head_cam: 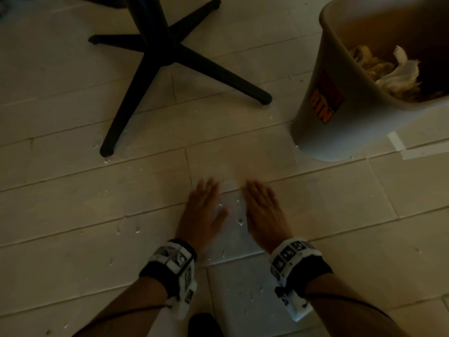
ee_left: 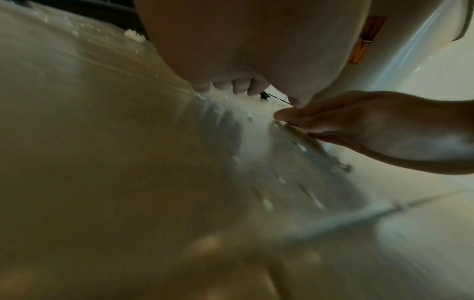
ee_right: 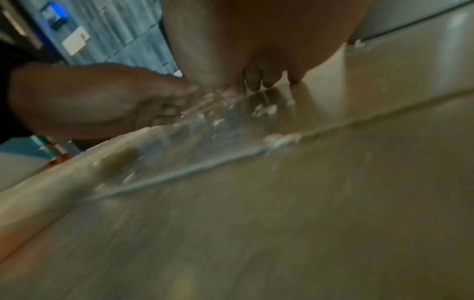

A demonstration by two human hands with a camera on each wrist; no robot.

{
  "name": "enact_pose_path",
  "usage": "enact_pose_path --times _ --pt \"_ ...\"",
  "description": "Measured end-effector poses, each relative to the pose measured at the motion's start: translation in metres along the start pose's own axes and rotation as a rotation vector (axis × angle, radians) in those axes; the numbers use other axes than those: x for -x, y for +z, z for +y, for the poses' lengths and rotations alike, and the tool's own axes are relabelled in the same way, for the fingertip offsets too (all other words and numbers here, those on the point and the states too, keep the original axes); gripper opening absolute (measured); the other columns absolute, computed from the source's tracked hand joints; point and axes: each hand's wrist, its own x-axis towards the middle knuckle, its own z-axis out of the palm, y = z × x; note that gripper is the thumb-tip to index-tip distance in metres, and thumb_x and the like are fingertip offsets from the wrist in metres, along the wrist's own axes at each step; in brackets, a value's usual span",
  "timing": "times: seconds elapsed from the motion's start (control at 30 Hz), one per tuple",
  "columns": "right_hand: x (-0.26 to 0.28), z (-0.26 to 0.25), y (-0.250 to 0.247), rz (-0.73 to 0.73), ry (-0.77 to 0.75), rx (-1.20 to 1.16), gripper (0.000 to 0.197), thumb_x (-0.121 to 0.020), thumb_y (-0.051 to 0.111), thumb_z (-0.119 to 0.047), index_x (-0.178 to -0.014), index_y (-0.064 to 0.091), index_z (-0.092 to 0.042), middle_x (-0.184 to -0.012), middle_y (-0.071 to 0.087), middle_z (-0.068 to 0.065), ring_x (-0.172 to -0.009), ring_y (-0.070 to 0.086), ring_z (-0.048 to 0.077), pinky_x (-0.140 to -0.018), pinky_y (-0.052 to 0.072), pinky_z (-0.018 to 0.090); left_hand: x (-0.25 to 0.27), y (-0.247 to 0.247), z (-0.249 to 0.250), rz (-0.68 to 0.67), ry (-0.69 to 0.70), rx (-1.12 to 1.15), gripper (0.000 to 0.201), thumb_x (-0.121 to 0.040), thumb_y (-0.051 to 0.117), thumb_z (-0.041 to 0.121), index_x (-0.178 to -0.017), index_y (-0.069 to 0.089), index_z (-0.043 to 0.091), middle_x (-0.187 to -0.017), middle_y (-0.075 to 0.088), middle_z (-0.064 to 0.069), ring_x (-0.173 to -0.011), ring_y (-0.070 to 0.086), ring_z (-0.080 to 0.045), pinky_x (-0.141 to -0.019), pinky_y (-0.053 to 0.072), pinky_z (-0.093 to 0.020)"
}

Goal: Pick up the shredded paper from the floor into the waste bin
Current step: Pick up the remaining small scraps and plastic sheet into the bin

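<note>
Both hands lie flat on the pale plank floor (head_cam: 97,215), side by side, fingers straight. My left hand (head_cam: 202,210) and right hand (head_cam: 263,212) flank a narrow strip with small white paper bits (head_cam: 240,221). In the left wrist view the left fingertips (ee_left: 225,86) touch the floor and the right hand (ee_left: 359,130) comes in from the right. The right wrist view shows white shreds (ee_right: 265,109) between the hands. The grey waste bin (head_cam: 323,117) stands at the upper right, holding shredded paper (head_cam: 393,71).
A black chair base (head_cam: 167,52) with spreading legs stands ahead to the left, tiny paper flecks (head_cam: 105,160) around one foot. More flecks (head_cam: 137,231) dot the planks left of my hands. White tape strips (head_cam: 398,142) mark the floor by the bin.
</note>
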Motion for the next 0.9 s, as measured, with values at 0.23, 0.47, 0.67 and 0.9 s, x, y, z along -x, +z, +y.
enact_pose_path --times 0.23,0.47,0.67,0.9 --pt "-0.05 0.051 -0.052 0.049 0.245 0.014 0.058 -0.104 0.03 -0.02 -0.157 0.01 -0.011 -0.166 -0.003 0.01 -0.153 -0.005 0.027 -0.124 -0.001 0.043 -0.077 -0.031 -0.031 -0.043 -0.292 -0.121 0.074 -0.099 0.032 0.051 -0.154 0.002 0.012 -0.163 -0.007 -0.007 -0.15 -0.006 -0.028 -0.121 0.002 -0.046" --pt "-0.036 0.067 -0.038 0.063 0.214 0.071 0.056 -0.098 0.036 -0.016 -0.151 0.027 0.001 -0.161 0.021 0.021 -0.15 0.017 0.037 -0.122 0.007 0.047 -0.038 0.013 0.05 -0.221 0.143 -0.283 0.079 -0.097 0.021 0.061 -0.153 -0.007 0.014 -0.162 -0.013 -0.007 -0.149 -0.012 -0.028 -0.12 -0.001 -0.053" --pt "0.011 0.046 0.0 0.083 0.021 -0.036 0.052 -0.097 0.032 -0.024 -0.135 0.054 0.005 -0.144 0.05 0.023 -0.135 0.045 0.04 -0.114 0.021 0.047 -0.007 0.017 0.046 -0.245 0.348 -0.13 0.072 -0.098 0.019 0.059 -0.154 0.012 0.014 -0.162 0.008 -0.005 -0.149 0.0 -0.021 -0.121 0.011 -0.047" --pt "0.016 0.063 -0.021 0.123 0.211 -0.089 0.067 -0.093 0.018 -0.031 -0.154 0.023 -0.004 -0.163 0.015 0.014 -0.152 0.006 0.031 -0.122 -0.002 0.044 -0.039 -0.014 -0.019 0.007 -0.375 -0.079 0.069 -0.1 0.031 0.047 -0.153 0.012 0.006 -0.162 0.003 -0.014 -0.149 0.003 -0.034 -0.121 0.007 -0.05"
